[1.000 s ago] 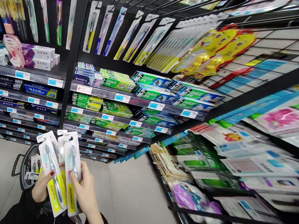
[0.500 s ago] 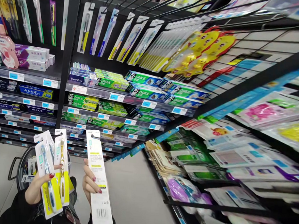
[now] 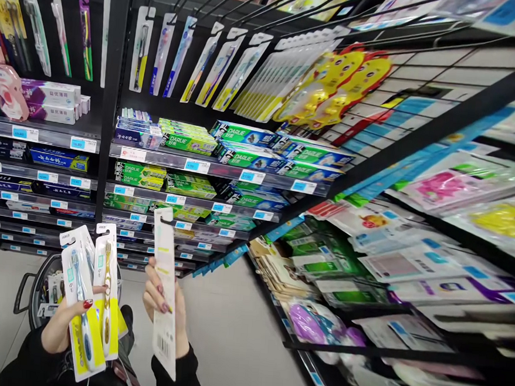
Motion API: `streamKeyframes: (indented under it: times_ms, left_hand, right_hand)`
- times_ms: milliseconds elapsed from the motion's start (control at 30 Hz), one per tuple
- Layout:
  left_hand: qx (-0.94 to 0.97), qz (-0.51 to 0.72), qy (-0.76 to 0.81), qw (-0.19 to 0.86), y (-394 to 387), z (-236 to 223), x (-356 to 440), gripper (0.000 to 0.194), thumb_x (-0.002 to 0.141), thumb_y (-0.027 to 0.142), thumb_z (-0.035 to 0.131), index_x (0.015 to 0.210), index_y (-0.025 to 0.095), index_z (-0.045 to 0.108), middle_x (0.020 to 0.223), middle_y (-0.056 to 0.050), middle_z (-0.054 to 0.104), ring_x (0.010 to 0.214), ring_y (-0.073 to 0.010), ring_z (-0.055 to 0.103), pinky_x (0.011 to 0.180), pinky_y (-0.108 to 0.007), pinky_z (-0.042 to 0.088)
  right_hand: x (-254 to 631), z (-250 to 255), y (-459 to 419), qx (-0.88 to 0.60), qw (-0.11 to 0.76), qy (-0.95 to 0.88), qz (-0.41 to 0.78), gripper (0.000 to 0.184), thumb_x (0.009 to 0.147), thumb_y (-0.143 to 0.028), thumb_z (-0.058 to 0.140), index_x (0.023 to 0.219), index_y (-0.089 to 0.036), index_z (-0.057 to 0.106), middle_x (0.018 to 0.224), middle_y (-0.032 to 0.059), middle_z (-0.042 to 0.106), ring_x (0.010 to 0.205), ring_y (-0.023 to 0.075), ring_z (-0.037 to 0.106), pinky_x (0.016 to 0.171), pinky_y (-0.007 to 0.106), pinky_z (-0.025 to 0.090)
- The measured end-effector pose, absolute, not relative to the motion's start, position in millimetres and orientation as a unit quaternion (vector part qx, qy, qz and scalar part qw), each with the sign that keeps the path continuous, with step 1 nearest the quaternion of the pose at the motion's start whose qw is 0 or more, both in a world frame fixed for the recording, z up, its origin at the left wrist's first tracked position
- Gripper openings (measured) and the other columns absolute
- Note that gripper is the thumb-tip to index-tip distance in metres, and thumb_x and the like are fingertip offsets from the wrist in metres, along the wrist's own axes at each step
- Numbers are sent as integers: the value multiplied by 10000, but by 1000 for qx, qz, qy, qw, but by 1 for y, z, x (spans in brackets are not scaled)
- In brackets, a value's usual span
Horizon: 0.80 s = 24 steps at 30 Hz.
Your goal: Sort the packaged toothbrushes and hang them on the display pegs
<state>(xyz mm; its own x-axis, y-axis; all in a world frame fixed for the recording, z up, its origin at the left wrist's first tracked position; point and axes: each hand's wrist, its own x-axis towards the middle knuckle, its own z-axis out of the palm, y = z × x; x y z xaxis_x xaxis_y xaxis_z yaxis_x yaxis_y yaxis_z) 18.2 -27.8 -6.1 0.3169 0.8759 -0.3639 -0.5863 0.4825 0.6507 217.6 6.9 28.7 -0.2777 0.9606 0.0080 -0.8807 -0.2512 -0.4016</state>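
Note:
Several packaged toothbrushes are fanned out in my left hand (image 3: 59,325), which is closed with the thumb across the front pack. One is a blue-and-white toothbrush (image 3: 81,304); beside it is a gold-and-white toothbrush (image 3: 108,291), and another pack is partly hidden behind. My right hand (image 3: 162,298) is closed around a single toothbrush pack (image 3: 162,327), held upright and tilted, its white printed back with a barcode facing me. The two hands are apart, in front of my body.
A dark basket (image 3: 35,295) with packs inside sits on the floor at lower left. Ahead, shelves hold toothpaste boxes (image 3: 188,138), with toothbrush packs (image 3: 242,71) hanging above. A rack of bagged goods (image 3: 335,275) runs along the right.
My right hand has taken one toothbrush pack away from the left-hand bunch, moved it right and up, and turned its back towards me. Lately that pack has swung more edge-on. The view has shifted slightly.

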Motion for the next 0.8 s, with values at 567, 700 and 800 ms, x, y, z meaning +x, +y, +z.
streamKeyframes:
  times_ms: [567, 700, 800]
  left_hand:
    - [229, 410, 386, 794, -35, -7, 21, 588, 690, 335, 653, 1236, 190, 489, 1193, -110, 579, 1194, -318, 417, 1046, -474, 239]
    - [336, 373, 434, 748, -34, -2, 16, 480, 720, 364, 619, 1161, 183, 564, 1190, -102, 581, 1226, -311, 376, 1064, -458, 212]
    - [361, 402, 467, 700, -36, -7, 18, 463, 714, 367, 623, 1135, 178, 586, 1130, -100, 620, 1249, -305, 342, 1081, -426, 181]
  right_hand:
    - [165, 18, -11, -502, 454, -489, 549, 410, 757, -321, 568, 1087, -236, 342, 1001, 40, 556, 936, 221, 559, 779, 377, 444]
    - [166, 19, -10, -500, 471, -478, 548, 566, 725, -302, 607, 1183, -238, 281, 1092, 68, 545, 1002, 232, 543, 840, 393, 422]
    - [164, 20, -10, -469, 489, -461, 573, 655, 722, -309, 620, 1241, -224, 229, 1154, 100, 522, 1042, 241, 531, 886, 404, 403]
